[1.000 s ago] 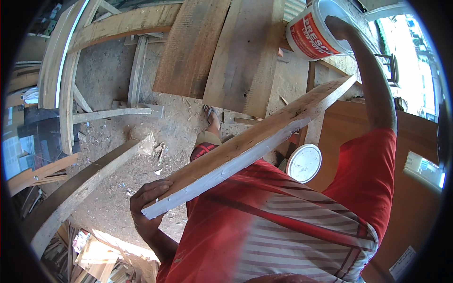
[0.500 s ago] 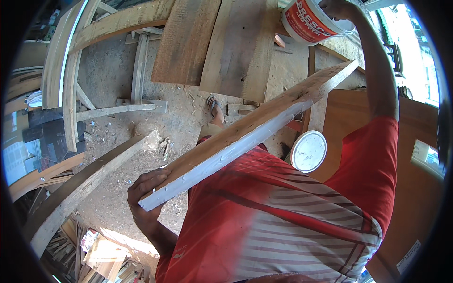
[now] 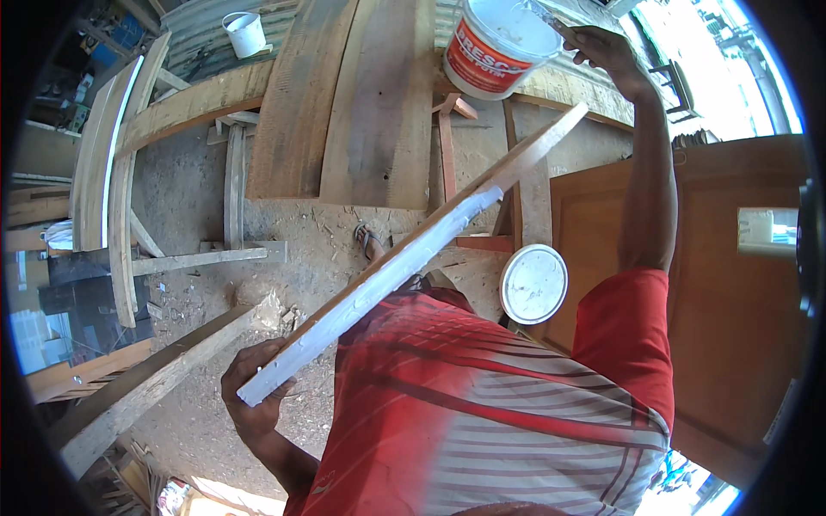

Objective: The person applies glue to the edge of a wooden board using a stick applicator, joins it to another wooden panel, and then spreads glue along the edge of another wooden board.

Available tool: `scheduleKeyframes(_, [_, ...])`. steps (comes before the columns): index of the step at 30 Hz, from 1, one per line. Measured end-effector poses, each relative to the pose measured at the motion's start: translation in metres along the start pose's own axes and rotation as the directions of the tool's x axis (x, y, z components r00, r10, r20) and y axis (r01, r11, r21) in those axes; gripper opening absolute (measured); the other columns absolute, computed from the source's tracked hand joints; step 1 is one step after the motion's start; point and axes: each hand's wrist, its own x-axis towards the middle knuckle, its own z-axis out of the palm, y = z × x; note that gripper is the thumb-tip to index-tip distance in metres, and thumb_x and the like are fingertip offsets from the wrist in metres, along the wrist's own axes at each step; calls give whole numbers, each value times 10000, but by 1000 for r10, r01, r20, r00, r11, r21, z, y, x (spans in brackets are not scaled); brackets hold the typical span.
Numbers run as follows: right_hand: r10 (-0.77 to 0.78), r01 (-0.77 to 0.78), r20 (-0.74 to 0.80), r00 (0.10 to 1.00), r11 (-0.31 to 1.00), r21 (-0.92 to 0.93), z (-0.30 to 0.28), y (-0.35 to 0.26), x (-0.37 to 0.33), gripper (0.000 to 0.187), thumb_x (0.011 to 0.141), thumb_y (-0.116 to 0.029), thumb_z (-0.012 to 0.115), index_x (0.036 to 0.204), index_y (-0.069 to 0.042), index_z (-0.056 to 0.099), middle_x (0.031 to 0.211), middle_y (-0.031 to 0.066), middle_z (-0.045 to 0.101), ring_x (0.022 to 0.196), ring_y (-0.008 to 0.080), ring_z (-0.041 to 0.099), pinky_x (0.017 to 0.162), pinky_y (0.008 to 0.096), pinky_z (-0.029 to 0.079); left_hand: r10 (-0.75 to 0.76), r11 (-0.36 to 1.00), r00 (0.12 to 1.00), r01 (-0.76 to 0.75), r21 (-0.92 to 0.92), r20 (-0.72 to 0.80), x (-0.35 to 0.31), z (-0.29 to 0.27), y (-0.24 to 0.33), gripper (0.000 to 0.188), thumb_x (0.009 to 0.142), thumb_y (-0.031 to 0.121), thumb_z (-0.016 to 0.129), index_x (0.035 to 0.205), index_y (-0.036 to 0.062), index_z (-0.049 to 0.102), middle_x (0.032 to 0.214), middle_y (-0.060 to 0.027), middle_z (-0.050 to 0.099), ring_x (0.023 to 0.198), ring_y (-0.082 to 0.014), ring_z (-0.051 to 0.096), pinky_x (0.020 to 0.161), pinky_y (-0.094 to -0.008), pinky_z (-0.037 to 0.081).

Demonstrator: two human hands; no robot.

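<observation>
My left hand (image 3: 255, 384) grips the near end of a long wooden plank (image 3: 413, 245), which slants up to the right across my body. White paste coats much of the narrow edge facing me; the far end is bare wood. My right hand (image 3: 602, 56) is closed around the handle of a putty knife (image 3: 544, 15), its blade over the mouth of a red and white bucket (image 3: 492, 56). White paste fills the bucket, which is at the far side beyond the plank. Just right of the plank lies a round white lid (image 3: 533, 284) with smears on it.
Wide boards (image 3: 379, 103) lie at the far middle, beside a wooden trestle (image 3: 234, 189) on the left. A small white pail (image 3: 245, 34) stands behind them. A thick beam (image 3: 163, 370) reaches in from the lower left. Brown panelled door (image 3: 714, 301) on the right.
My right hand has drawn back from inside the bucket, and the putty knife now shows above its mouth. The plank has tilted, showing less of its broad face. The whole view has shifted.
</observation>
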Motion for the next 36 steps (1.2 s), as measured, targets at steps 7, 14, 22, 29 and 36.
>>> scheduleKeyframes(7, [-56,95,-131,990,945,314,40,-32,-141,403,1035,-350,588,1249,-24,689,1060,56,737,874,128,654,794,297,486,-42,999,998,43,16,-50,-13,7,8,547,820,340,854,1194,-16,674,1110,-169,729,1029,-291,710,888,-390,562])
scheduleKeyframes(14, [44,21,-120,992,870,492,118,-63,-252,304,1005,-76,616,1294,-10,680,1027,55,754,801,88,645,695,244,502,92,994,987,-82,78,-133,-27,20,5,615,830,417,848,1192,-45,663,1108,-160,711,1024,-285,697,892,-388,544])
scheduleKeyframes(22, [-79,89,-261,962,996,27,148,-105,-273,299,922,33,657,1202,-26,740,1086,120,744,859,122,694,721,278,556,85,990,987,-68,120,-140,-35,23,11,526,873,449,802,1081,-28,735,1149,-150,682,1053,-276,647,928,-396,487])
scheduleKeyframes(29, [22,-9,-369,929,999,37,133,-106,-271,272,918,12,654,1183,10,717,1047,140,733,814,165,694,717,317,555,201,976,973,-189,110,-109,-28,23,14,560,861,384,831,1169,-53,664,1087,-143,701,992,-263,679,859,-359,531])
scheduleKeyframes(36, [-142,140,-312,939,990,-29,147,-112,-281,271,900,16,650,1162,0,718,1035,133,731,793,199,696,709,326,541,169,981,981,-158,114,-94,-23,20,18,517,859,355,838,1134,-48,666,1096,-159,708,1010,-287,687,872,-380,535])
